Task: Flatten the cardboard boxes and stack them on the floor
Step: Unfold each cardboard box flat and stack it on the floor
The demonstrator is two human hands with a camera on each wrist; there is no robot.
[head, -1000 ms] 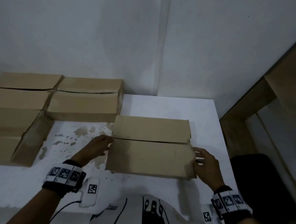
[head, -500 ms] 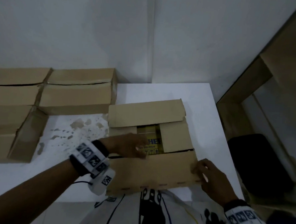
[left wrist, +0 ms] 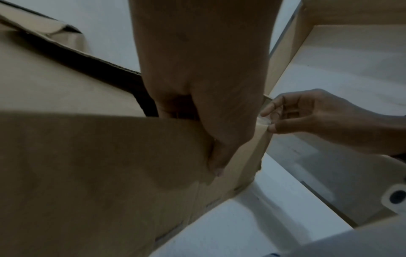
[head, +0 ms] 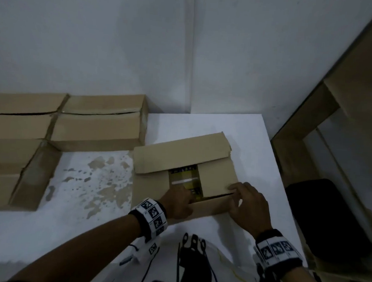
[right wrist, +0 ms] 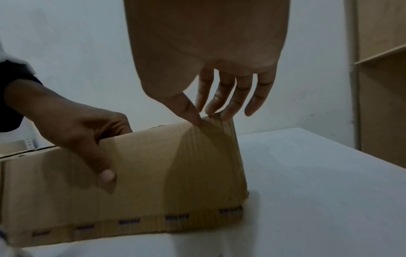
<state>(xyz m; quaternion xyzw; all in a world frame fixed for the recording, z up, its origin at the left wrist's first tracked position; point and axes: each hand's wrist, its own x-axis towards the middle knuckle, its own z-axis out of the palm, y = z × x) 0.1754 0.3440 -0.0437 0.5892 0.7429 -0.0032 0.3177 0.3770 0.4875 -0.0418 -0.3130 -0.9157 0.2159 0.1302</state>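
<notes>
A brown cardboard box (head: 148,188) lies on the white table (head: 241,130), right of centre. Its far flap (head: 180,155) is folded over the top. Between the two inner flaps a yellow printed surface (head: 185,178) shows. My left hand (head: 180,202) grips the upper edge of the box's near side (right wrist: 153,165), fingers hooked inside and thumb (right wrist: 106,173) pressed on the outside. My right hand (head: 245,201) pinches the same edge at its right corner (right wrist: 216,118), between thumb and fingers. Both hands also show in the left wrist view, left hand (left wrist: 211,121) and right hand (left wrist: 307,116).
Several closed cardboard boxes (head: 95,125) stand packed together along the table's back left. Chipped patches (head: 101,179) mark the tabletop. A wooden shelf unit (head: 344,106) rises at the right, with a dark object (head: 325,215) low beside the table's right edge.
The box was closed with a hand at each end. Its near flap has come open toward me. My left hand moved from inside the box to the near edge, and my right hand went to the right corner.
</notes>
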